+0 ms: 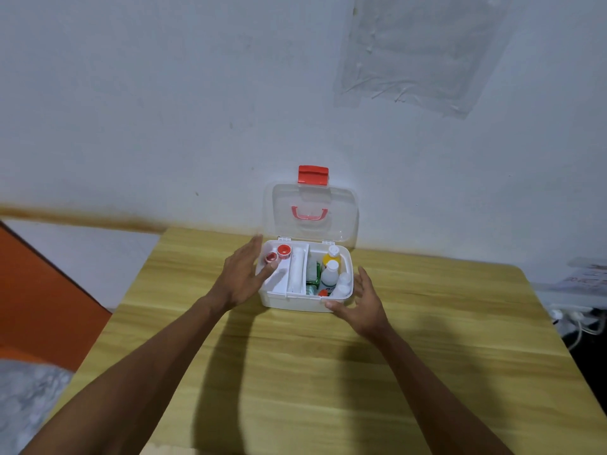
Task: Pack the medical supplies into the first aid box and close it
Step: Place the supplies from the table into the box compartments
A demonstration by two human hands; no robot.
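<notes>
The white first aid box (289, 303) stands at the table's far edge. Its clear lid (310, 211), with a red latch (313, 175) and a red handle, is upright against the wall. A white inner tray (281, 284) on the left holds two red tape rolls (283, 251). The right side holds white bottles (330, 274), a yellow bottle (331, 256) and a green packet (313, 277). My left hand (244, 277) is spread at the box's left side, fingertips over the tray. My right hand (364, 300) is spread at the front right corner, thumb near the rim. Neither holds anything.
The wooden table (295, 372) runs toward me from the wall. An orange surface (42, 290) lies to the left, with grey fabric (26, 399) below it. A white shelf with cables (578, 310) sits off the right edge.
</notes>
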